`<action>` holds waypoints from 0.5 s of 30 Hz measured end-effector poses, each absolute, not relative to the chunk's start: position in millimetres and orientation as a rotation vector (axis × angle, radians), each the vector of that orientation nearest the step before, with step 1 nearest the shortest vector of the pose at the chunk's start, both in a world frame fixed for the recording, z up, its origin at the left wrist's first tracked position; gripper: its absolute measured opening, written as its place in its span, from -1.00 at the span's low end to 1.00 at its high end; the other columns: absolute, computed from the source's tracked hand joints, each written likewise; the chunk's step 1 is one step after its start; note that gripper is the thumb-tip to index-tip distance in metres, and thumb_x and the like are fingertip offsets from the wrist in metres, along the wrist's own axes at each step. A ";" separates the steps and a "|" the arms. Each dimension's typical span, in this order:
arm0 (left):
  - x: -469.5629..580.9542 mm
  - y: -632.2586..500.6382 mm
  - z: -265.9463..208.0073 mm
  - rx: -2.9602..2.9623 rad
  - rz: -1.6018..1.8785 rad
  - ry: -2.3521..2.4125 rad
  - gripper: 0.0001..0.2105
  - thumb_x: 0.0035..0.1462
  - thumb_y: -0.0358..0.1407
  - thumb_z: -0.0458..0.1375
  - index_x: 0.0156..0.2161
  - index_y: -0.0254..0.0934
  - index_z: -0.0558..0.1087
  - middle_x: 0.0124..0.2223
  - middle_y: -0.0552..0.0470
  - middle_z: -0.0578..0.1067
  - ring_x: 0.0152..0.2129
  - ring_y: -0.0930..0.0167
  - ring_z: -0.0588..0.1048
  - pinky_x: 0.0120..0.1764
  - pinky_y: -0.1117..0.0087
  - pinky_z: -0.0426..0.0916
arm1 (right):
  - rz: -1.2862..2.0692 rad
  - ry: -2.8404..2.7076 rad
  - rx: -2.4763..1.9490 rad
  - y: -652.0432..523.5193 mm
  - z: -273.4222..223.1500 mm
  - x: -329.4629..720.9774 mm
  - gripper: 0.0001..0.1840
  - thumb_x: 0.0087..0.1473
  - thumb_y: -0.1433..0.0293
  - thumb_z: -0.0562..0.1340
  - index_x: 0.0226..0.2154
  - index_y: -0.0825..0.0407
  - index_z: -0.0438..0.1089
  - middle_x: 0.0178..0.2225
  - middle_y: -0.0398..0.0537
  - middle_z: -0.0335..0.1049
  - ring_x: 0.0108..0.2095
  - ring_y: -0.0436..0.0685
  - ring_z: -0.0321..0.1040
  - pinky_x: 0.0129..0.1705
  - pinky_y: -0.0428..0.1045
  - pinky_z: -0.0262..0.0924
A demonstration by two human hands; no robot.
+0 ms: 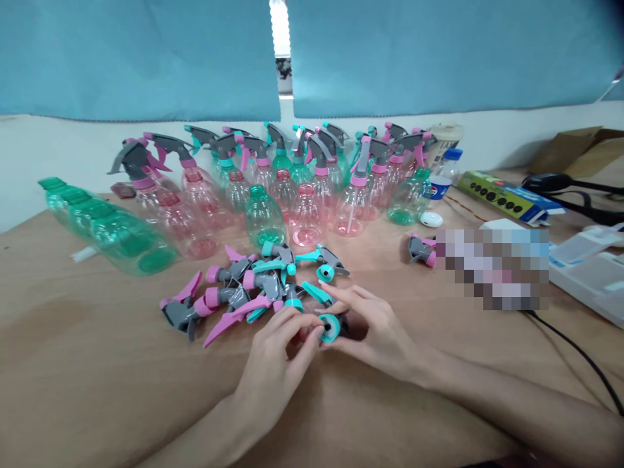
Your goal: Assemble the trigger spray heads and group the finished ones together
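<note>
In my right hand [380, 331] is a grey and teal trigger spray head [331, 329], its round teal collar turned toward me. The fingers wrap around its body, which they partly hide. My left hand [273, 348] pinches thumb and forefinger together at the collar's opening, by a dark part in its middle. Whatever lies between those fingertips is too small to make out. Just beyond my hands is a loose pile of spray heads, some grey and pink [234, 299], others grey and teal [275, 260]. One teal-collared head [325, 273] lies close to my right fingertips.
Behind the pile stand several pink bottles [307, 218] and green bottles [266, 221], many topped with spray heads. Green bottles [104, 227] lie on their sides at left. To the right are a lone spray head [422, 249], a white oval object [431, 220], a colourful box [507, 197] and a black cable [575, 344].
</note>
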State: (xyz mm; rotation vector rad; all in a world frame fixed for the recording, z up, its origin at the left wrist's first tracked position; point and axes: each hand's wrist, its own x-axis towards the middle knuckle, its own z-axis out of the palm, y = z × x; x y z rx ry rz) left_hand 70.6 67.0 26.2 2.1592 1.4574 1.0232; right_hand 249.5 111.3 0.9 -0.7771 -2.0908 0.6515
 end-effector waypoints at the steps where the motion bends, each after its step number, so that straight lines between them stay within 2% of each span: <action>1: 70.8 66.9 26.2 2.145 1.031 1.437 -0.86 0.19 -0.39 0.06 -0.35 -0.23 0.46 -0.42 0.08 0.43 -0.53 0.45 0.41 -0.50 0.49 0.32 | 0.644 -2.089 -0.778 111.6 0.6 249.5 -0.25 -0.01 0.30 0.34 0.20 -0.09 0.09 -0.28 -0.12 0.51 -0.23 0.14 0.36 -0.15 0.06 0.29; 6: 69.0 66.0 24.8 2.226 1.063 1.464 -0.84 0.23 -0.38 0.02 -0.28 -0.23 0.46 -0.35 0.04 0.45 -0.45 0.43 0.44 -0.47 0.49 0.35 | 0.617 -2.094 -0.788 113.0 -0.2 247.6 -0.33 0.01 0.29 0.32 0.17 -0.07 0.16 -0.31 -0.11 0.47 -0.31 0.10 0.37 -0.24 0.02 0.33; 12: 66.7 65.0 23.2 2.501 1.077 1.572 -0.85 0.25 -0.37 -0.01 -0.26 -0.25 0.42 -0.35 0.02 0.44 -0.43 0.39 0.42 -0.37 0.39 0.34 | 0.639 -2.030 -0.783 112.3 2.0 246.4 -0.31 0.03 0.35 0.31 0.19 -0.14 0.11 -0.25 -0.10 0.50 -0.20 0.16 0.37 -0.10 0.12 0.29; 15: 67.7 63.8 22.5 2.444 1.052 1.486 -0.86 0.24 -0.42 -0.01 -0.26 -0.27 0.40 -0.35 0.03 0.42 -0.45 0.43 0.41 -0.39 0.44 0.35 | 0.667 -2.017 -0.776 111.1 1.2 246.7 -0.28 -0.01 0.40 0.34 0.18 -0.11 0.11 -0.26 -0.09 0.50 -0.21 0.17 0.38 -0.09 0.14 0.30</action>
